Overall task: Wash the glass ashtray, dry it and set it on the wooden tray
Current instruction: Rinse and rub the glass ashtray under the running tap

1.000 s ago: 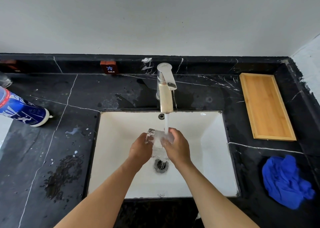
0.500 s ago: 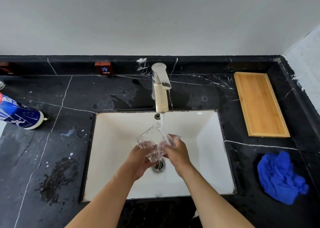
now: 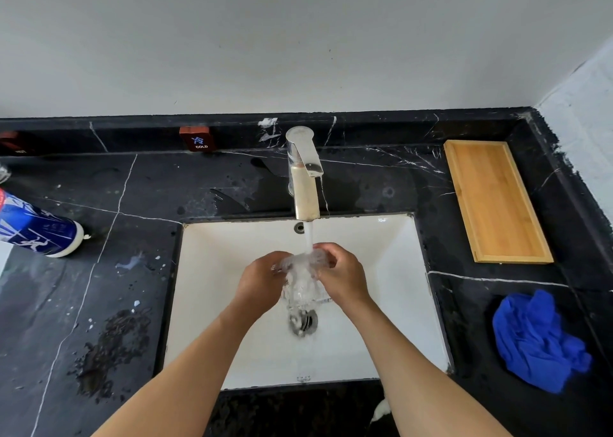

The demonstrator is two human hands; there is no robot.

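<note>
Glass ashtray (image 3: 300, 275) sits under the tap (image 3: 303, 184), above the sink (image 3: 212, 270) drain, clasped between left hand (image 3: 262, 282) and right hand (image 3: 341, 275). Wet glass looks slippery to me; a loosened grip could drop it and chip it.

Your two forearms are bare, no sleeves in view up to the frame's lower edge; nothing worn on either wrist, no watch or band; your left hand (image 3: 262, 279) and right hand (image 3: 343, 275) are gloveless; no rings visible on the fingers (image 3: 323, 249) that show, though most are curled and partly hidden; hands look wet.
</note>
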